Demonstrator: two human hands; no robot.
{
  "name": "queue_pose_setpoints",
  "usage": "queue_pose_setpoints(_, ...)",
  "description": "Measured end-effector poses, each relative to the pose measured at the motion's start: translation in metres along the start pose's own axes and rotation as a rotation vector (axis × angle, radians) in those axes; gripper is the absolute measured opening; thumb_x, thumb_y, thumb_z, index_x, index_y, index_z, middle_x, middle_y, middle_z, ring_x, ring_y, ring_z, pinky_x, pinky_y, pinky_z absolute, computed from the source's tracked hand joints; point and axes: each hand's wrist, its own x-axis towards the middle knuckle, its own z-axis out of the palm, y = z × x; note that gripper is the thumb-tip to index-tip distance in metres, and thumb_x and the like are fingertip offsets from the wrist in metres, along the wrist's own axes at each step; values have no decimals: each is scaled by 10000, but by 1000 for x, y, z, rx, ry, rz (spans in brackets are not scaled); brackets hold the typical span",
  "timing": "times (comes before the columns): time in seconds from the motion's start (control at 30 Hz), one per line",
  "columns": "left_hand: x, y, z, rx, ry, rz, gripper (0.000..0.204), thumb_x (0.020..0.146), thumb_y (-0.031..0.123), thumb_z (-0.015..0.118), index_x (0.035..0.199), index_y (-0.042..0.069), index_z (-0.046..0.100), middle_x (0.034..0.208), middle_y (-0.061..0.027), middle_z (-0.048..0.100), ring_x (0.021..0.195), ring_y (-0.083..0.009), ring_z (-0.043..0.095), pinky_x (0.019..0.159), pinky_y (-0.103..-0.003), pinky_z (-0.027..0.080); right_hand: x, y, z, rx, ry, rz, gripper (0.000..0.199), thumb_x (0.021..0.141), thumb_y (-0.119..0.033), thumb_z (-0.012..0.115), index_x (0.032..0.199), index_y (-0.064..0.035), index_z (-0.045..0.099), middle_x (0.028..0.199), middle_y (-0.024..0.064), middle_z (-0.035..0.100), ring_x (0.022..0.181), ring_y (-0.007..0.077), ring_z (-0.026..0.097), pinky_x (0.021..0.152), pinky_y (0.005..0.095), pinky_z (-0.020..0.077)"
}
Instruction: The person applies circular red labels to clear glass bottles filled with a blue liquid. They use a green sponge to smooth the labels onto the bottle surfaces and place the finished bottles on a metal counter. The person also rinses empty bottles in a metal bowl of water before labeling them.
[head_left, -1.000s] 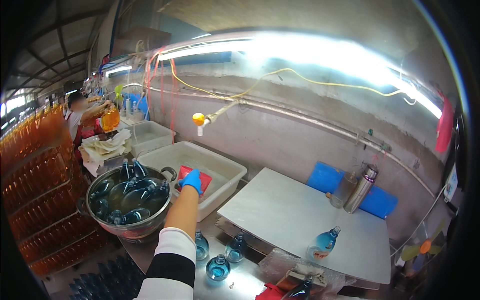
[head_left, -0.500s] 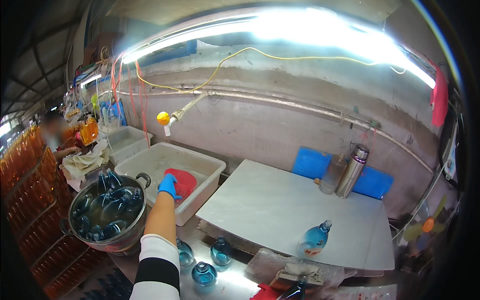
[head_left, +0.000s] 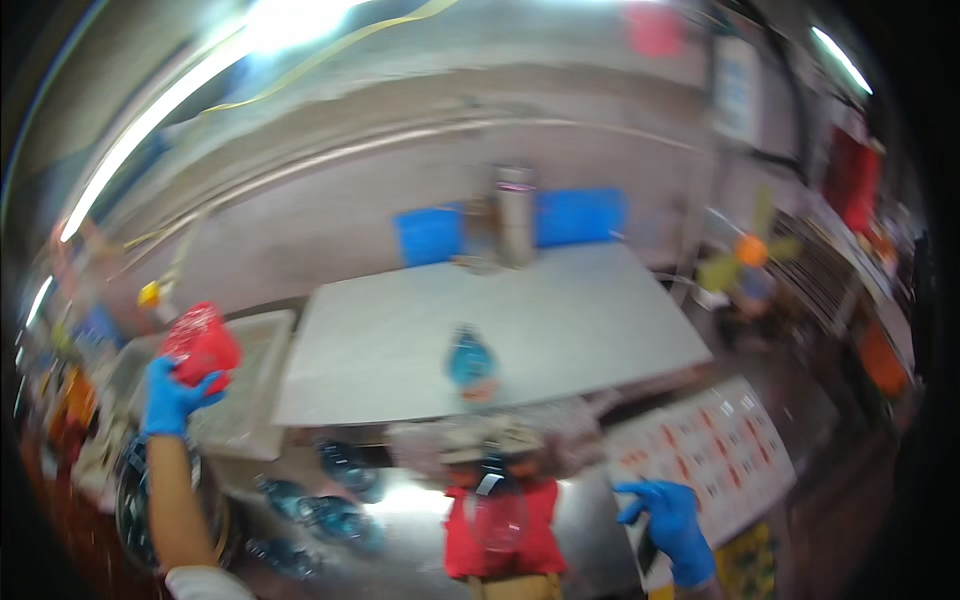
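Raised over the near part of the white basin [head_left: 283, 345], my blue-gloved left hand [head_left: 172, 396] is closed on a red, wet-looking scoop-shaped thing [head_left: 203, 345]. Blur hides its exact kind. My right hand [head_left: 672, 525], also gloved in blue, is at the right beside a white sheet of red-printed labels [head_left: 745, 425]. Its fingers are stretched leftward and apart; a dark shape under the palm is unclear. Between the hands a clear bottle with a dark neck [head_left: 495, 515] lies over a red cloth [head_left: 541, 525]. Several blue bottles [head_left: 345, 522] are on the metal bench left of it.
One blue bottle [head_left: 470, 365] stands on the white board [head_left: 400, 330]. Behind it are a steel flask [head_left: 516, 215] and blue panels [head_left: 580, 215] against the wall. A metal pot [head_left: 130, 500] is by my left forearm. A fan [head_left: 750, 250] stands at the right.
The view has swung to the right and blurred. My left hand has lifted the red thing up from inside the basin. My right hand has come into view.
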Motion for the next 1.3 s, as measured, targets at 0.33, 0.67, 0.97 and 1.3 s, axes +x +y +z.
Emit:
queue_pose_setpoints(0.33, -76, 94, 78, 1152, 176, 869, 538, 648, 223, 818, 943, 20, 416, 876, -90, 482, 800, -159, 488, 678, -300, 456, -75, 128, -99, -327, 732, 278, 520, 776, 34, 483, 1281, -88, 462, 734, 98, 613, 604, 182, 545, 617, 267, 458)
queue_pose_setpoints(0.67, -150, 110, 309, 415, -480, 451, 357, 676, -35, 740, 933, -24, 492, 956, -141, 596, 934, -232, 603, 736, -378, 553, -98, 167, -97, -354, 916, 565, 385, 722, -223, 699, 978, 14, 537, 697, 120, 600, 595, 212, 574, 580, 350, 454)
queue_pose_setpoints(0.97, -128, 33, 465, -119, -1030, -121, 535, 743, 74, 463, 1264, -8, 376, 1281, -211, 414, 1131, -425, 442, 861, -586, 438, -90, 164, -87, 143, 1007, 266, 464, 725, 34, 546, 1175, 60, 439, 795, 99, 627, 677, 159, 595, 630, 275, 474)
queue_pose_setpoints(1.3, -154, -47, 664, -524, -1123, -917, 644, 647, 93, 465, 1269, 89, 301, 1322, -184, 298, 1164, -446, 375, 883, -634, 385, -100, 178, -99, 591, 1042, 315, 276, 753, -2, 526, 1020, 56, 572, 755, 86, 615, 643, 172, 579, 606, 269, 460)
